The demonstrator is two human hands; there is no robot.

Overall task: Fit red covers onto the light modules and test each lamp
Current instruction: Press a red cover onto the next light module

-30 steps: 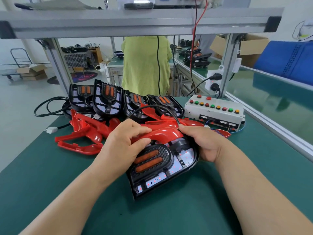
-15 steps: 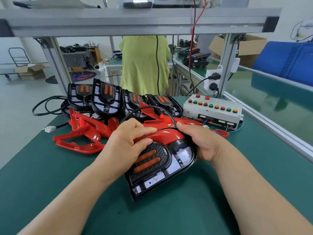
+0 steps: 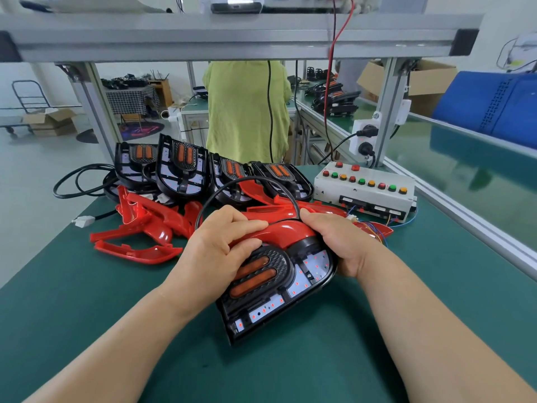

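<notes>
Together: left hand, right hand, red cover.

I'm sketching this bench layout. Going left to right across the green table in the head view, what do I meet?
White connector → loose red covers → light module, held with its red cover → button box.

A light module lies on the table, a cover on its far end. Spare covers lie behind-left, more modules behind them, the button box behind-right.
</notes>
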